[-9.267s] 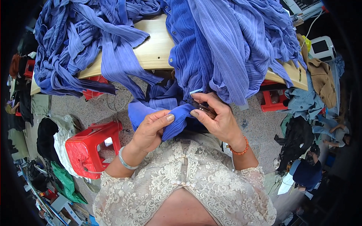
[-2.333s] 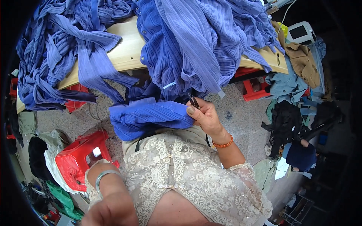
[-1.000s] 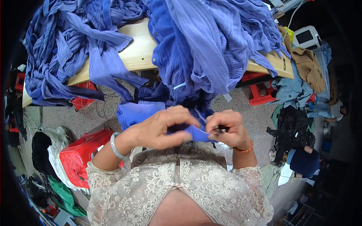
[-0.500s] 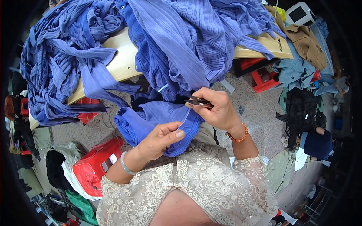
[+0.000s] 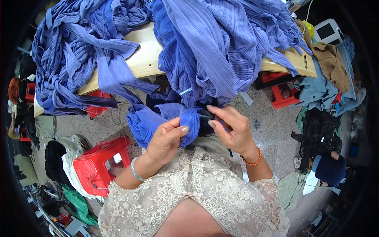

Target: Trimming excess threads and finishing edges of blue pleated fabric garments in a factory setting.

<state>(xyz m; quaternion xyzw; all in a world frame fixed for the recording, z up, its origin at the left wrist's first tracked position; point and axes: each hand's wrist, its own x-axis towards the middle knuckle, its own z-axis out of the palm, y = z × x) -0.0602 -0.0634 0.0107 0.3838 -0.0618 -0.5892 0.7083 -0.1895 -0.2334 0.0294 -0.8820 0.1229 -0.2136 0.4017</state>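
My left hand is closed on the edge of a blue-violet ribbed garment, thumb on top, with the fabric folded up between finger and thumb. More of that garment bunches over my lap, left of the held edge. Just right of the fold, my right hand grips small black thread snips. Their tips point left at the fabric's edge; whether the blades touch it, I cannot tell. Beyond my hands, a large heap of the same blue-violet garments covers much of a pale wooden table and hangs over its front edge.
A red plastic stool stands at my left, another red stool under the table's right end. Brown knitwear and grey-blue clothes hang at the right. Black cloth lies on the floor below. A small dark tool rests on the tabletop.
The view has shifted slightly. My left hand has raised and folded the garment's edge, where a thin strand showed before. The snips have come down beside it, and my right fingers have spread somewhat.
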